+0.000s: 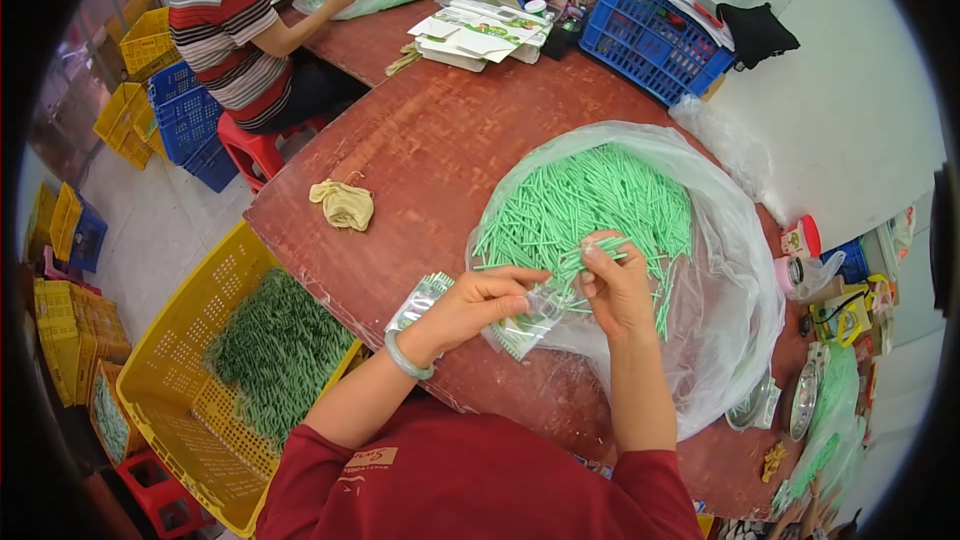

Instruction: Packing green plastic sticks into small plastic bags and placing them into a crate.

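My left hand (491, 300) pinches the mouth of a small clear printed plastic packet (527, 330), which hangs tilted below its fingers. In my right hand (619, 281) is a bunch of thin green sticks (566, 268), their lower ends at the packet's opening. Whether any have gone inside is hard to tell. Beyond both hands, a heap of the same green sticks (585, 187) fills a large clear plastic bag (720, 240) with its sides rolled down. Just left of my left wrist, another printed packet (420, 300) lies on the red table (420, 142).
A yellow crate (180, 345) holding a pile of dark green pieces (281, 352) stands left of the table. A yellowish cloth bundle (343, 204) lies near the edge. Flattened cartons (480, 30) and a blue crate (652, 37) are at the back. A person (229, 37) sits at far left.
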`<control>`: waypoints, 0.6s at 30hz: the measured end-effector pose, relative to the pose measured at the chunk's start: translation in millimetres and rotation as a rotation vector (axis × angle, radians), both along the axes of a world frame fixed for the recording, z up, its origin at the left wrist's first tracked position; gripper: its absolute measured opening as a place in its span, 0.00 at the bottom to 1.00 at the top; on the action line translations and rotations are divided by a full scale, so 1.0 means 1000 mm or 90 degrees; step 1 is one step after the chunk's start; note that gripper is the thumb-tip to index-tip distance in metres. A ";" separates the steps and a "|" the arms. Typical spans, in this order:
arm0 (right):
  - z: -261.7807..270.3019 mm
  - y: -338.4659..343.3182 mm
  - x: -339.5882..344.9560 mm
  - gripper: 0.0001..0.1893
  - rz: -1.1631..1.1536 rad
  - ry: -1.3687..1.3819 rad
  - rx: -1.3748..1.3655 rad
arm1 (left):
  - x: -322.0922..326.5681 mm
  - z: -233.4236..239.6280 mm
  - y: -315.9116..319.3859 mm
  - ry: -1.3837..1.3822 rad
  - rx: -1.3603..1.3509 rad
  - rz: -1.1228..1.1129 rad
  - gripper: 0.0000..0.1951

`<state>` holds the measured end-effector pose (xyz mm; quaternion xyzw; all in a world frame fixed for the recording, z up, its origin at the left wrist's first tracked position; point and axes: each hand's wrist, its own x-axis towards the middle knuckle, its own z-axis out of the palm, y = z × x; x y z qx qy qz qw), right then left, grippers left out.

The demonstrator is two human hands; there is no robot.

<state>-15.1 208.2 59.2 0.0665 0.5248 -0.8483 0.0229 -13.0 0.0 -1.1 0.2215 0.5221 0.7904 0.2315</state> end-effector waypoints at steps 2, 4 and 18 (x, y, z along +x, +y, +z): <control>-0.001 -0.003 0.000 0.07 -0.019 -0.001 -0.019 | 0.002 -0.002 0.001 -0.014 -0.019 0.012 0.09; -0.001 -0.002 0.000 0.06 -0.042 -0.002 -0.037 | 0.002 -0.003 0.002 -0.027 -0.036 0.020 0.09; -0.004 -0.002 0.012 0.07 0.018 0.063 0.074 | 0.003 -0.011 0.005 0.089 -0.093 0.117 0.10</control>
